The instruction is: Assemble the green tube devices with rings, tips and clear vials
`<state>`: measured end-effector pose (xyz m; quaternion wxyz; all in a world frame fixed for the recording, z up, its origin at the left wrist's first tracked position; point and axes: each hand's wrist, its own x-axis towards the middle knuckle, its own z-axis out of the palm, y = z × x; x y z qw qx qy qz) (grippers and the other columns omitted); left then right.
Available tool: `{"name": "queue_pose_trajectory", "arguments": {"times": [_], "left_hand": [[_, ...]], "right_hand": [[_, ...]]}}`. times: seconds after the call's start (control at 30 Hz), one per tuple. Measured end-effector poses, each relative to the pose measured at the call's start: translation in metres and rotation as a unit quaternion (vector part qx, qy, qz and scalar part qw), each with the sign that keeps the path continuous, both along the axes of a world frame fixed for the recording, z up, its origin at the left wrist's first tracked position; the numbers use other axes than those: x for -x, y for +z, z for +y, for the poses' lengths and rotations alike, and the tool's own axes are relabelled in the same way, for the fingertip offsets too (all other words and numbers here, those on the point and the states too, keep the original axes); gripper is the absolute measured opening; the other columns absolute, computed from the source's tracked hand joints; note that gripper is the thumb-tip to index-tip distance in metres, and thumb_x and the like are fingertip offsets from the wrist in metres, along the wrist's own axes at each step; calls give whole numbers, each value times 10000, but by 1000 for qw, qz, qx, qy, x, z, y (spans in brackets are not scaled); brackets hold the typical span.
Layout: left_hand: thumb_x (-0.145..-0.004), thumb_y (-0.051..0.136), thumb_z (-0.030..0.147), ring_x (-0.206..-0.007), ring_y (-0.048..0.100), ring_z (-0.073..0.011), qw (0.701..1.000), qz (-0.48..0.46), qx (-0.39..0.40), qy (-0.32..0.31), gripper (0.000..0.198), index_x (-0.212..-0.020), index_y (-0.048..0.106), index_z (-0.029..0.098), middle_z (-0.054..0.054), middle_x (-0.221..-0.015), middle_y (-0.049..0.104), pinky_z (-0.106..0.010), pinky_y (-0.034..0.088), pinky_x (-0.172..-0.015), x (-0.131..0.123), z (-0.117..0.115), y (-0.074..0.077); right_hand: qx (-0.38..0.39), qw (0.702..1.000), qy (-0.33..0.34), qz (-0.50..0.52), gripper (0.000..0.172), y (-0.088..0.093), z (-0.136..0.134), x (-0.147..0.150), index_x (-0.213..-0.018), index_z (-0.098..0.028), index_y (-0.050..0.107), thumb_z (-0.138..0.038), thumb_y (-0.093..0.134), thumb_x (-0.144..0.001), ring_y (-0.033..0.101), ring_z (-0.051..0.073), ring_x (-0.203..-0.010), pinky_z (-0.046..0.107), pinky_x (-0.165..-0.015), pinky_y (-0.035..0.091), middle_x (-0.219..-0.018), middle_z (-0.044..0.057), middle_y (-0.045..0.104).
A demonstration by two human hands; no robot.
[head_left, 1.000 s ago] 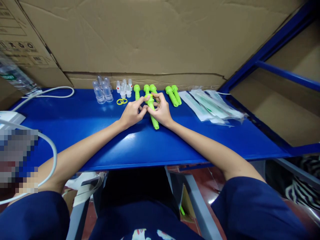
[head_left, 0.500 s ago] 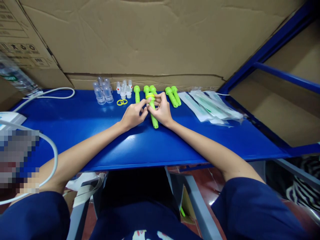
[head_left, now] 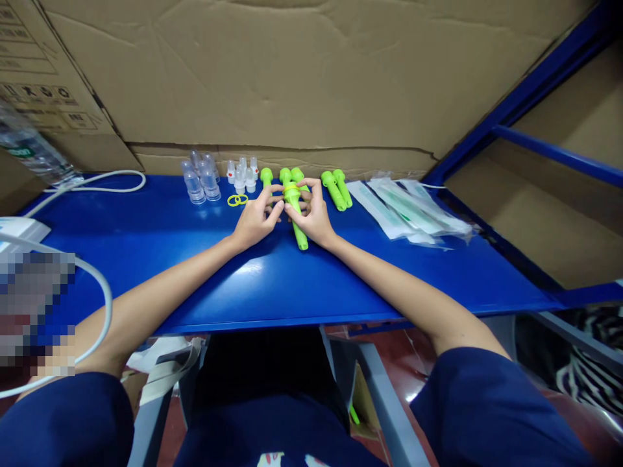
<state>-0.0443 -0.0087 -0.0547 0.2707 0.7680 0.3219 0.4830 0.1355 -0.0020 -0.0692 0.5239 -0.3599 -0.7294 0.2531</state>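
A long lime-green plastic part (head_left: 296, 217) is held between both hands over the blue table (head_left: 204, 266). A yellow ring sits round its upper end. My right hand (head_left: 314, 214) wraps the green part's shaft. My left hand (head_left: 257, 217) pinches at the ring end with thumb and fingers. Just left of my hands, two loose yellow rings (head_left: 237, 200) lie on the table.
Along the back edge stand clear caps (head_left: 199, 178), small white red-dotted pieces (head_left: 242, 174), more green parts (head_left: 335, 187) and sealed pouches (head_left: 409, 211). A white cable (head_left: 92, 185) curls at left. A cardboard wall rises behind; a blue frame rail (head_left: 555, 152) stands at right.
The yellow ring has gone onto the green part's upper end. My left fingers shifted up around that end. The right hand stayed on the shaft.
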Motion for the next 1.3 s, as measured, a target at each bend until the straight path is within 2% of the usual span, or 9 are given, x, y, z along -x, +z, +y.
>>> {"name": "queue_pose_trajectory", "arguments": {"times": [0.2,0.53,0.97,1.3], "left_hand": [[-975,624,349,-710,674,-110,997,-41,-43,56,213,-1095,661,177,-53,-972,749,-187,439,-541,2,5,4],[-940,687,333,-755,643,-112,996,-56,-60,45,173,-986,678,167,-60,-988,733,-200,457,-605,5,11,2],[-917,639,208,-731,628,-116,994,-36,-92,43,81,-913,700,154,-51,-906,717,-216,458,-620,8,11,8],[-916,642,215,-736,630,-119,994,-26,-97,45,84,-903,704,159,-42,-889,716,-223,459,-619,8,9,8]], "right_hand": [[-4,1000,13,-17,484,0,0,0,-1213,-305,359,-496,697,-925,641,118,-624,241,-470,515,-1070,37,656],[13,1000,23,-8,430,3,-6,2,-1156,-298,371,-374,702,-892,546,83,-570,201,-439,407,-1045,30,628],[23,1000,21,4,416,0,-9,3,-1160,-299,413,-377,714,-885,508,70,-538,197,-415,359,-979,1,618],[28,999,21,2,441,1,-10,3,-1140,-297,401,-432,729,-877,519,75,-537,208,-423,410,-972,-4,619]]}}
